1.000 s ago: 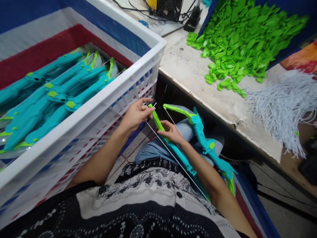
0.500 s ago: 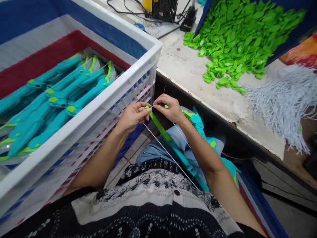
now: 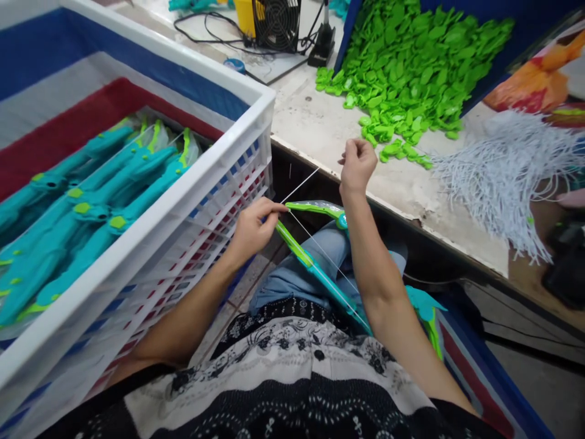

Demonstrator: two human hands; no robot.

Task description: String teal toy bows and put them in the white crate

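A teal and green toy bow point(image 3: 329, 285) lies across my lap, its green limb point(image 3: 295, 245) angled up to my left hand point(image 3: 256, 228). That hand's thumb and index finger are pinched at the limb's end, on a white string point(image 3: 299, 185). From the pinch one stretch of string slants up toward my right hand point(image 3: 359, 164), and another runs down across my lap. My right hand is raised at the table edge with fingers curled closed; the string fades against the pale table just before it. Behind the string is another green, clear-edged limb point(image 3: 315, 207).
A white plastic crate point(image 3: 260, 122) at left holds several teal and green toy bows point(image 3: 98, 210). On the table point(image 3: 301, 116) are a heap of green plastic pieces point(image 3: 420, 67), a bundle of white strings point(image 3: 507, 177), a black fan point(image 3: 277, 24) and a black stand point(image 3: 322, 46).
My right hand has moved away from my left, up and to the right, and a stretch of string now spans between them. The left hand stays at the limb's end.
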